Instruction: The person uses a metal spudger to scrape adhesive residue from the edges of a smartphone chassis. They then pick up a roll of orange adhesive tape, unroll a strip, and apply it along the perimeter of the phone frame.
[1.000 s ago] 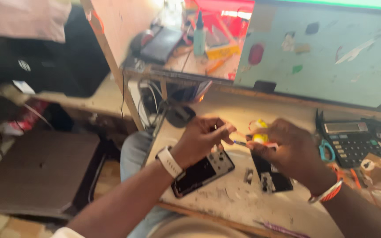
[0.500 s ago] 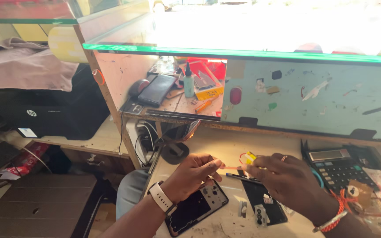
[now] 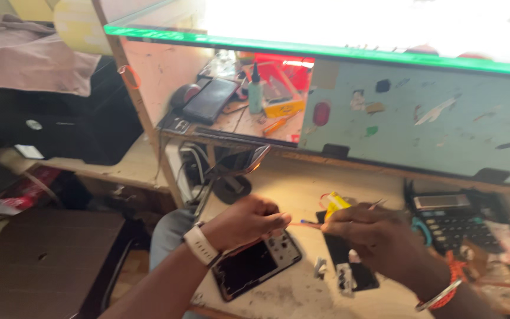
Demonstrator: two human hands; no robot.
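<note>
An opened dark phone (image 3: 254,266) lies face down on the wooden bench (image 3: 284,189), its inner parts showing at the upper end. My left hand (image 3: 246,221), with a white watch on the wrist, rests curled over the phone's top edge. My right hand (image 3: 373,233) hovers to the right and pinches thin metal tweezers (image 3: 376,204). A thin red-and-blue tool (image 3: 303,223) spans the gap between the two hands; which hand holds it I cannot tell. A second dark phone part (image 3: 349,266) lies under the right hand beside a small yellow piece (image 3: 335,203).
A black calculator (image 3: 453,221) sits at the right. A raised shelf (image 3: 231,121) behind holds a dark phone (image 3: 211,100), a small bottle (image 3: 256,90) and a red tray. A pale green board (image 3: 444,118) backs the bench. A black printer (image 3: 48,127) stands at the left.
The view has tilted up and shows more of the shelf and board. Both hands stayed over the opened phone, and the right hand drifted slightly right.
</note>
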